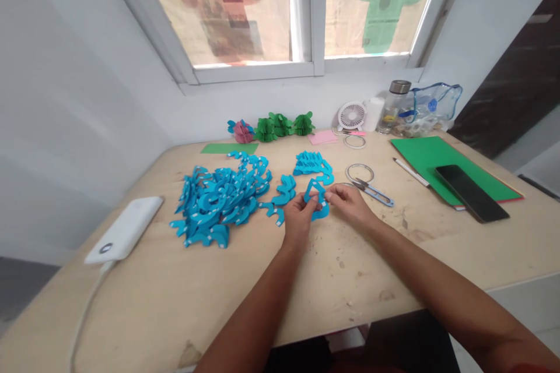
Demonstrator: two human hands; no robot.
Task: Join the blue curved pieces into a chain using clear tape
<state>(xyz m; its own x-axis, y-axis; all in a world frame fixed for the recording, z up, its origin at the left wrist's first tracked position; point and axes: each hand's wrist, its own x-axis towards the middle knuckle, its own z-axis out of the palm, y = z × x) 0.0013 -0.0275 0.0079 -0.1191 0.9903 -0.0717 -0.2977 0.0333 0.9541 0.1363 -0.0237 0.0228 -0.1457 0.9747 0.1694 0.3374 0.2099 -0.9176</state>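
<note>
Between my two hands is a blue paper cutout (321, 213) with a small white patch on it. My left hand (300, 213) pinches its left side, fingers closed. On the other side, my right hand (347, 201) has its thumb and fingertips closed at the paper's right edge. Just left of my left hand lie a few loose blue cutouts (284, 189). A large heap of blue paper cutouts (223, 195), many with white patches, spreads farther left. Beyond my hands sits a neat row of blue pieces (308, 163).
Thread snips (376, 192) and metal rings (359, 173) lie right of my hands. Farther right are a pen (411, 172), green sheets (437, 157) and a phone (471, 192). A white power bank (126, 230) with a cable is at left. Green paper figures (280, 125) and a fan (351, 115) line the back.
</note>
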